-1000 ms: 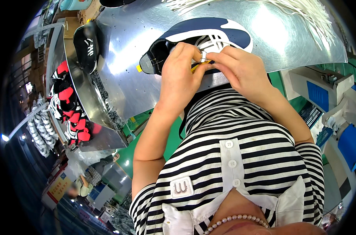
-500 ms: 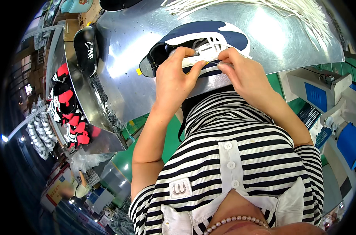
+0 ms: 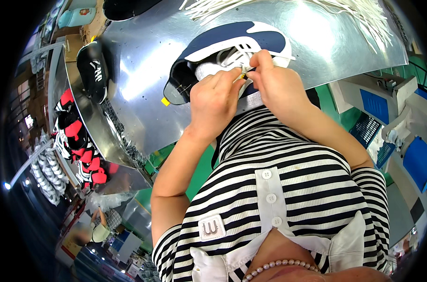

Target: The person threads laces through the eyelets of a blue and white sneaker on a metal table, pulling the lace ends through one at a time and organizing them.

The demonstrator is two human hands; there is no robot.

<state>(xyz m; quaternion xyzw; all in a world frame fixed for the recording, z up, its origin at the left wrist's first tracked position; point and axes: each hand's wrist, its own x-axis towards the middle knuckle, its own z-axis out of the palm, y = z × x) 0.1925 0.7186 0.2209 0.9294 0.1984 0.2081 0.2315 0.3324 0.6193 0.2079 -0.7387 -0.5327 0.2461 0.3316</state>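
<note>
A navy and white shoe point(image 3: 208, 43) lies tilted on the metal table, its dark heel opening towards the left and its sole side towards me. White laces point(image 3: 232, 58) run over its tongue. My left hand point(image 3: 214, 99) is closed on the near eyelet edge, thumb and forefinger pressed together. Close beside it, my right hand point(image 3: 280, 88) pinches at the shoelace along the same edge; its fingertips partly hide what lies between them. A small yellow bit shows between the two hands. A yellow tab point(image 3: 165, 101) sticks out below the heel.
A heap of white laces point(image 3: 312, 8) spreads over the far side of the metal table point(image 3: 147, 70). At the left edge stands a black shoe point(image 3: 92, 73). Red, black and white shoe parts point(image 3: 77, 141) hang lower left. Blue-panelled machinery point(image 3: 375, 105) is at right; another person point(image 3: 99, 230) is lower left.
The shoe's heel has swung slightly towards me. My left hand has turned and shifted nearer to me, and my right hand has moved left, so both fingertips now meet at the eyelet edge.
</note>
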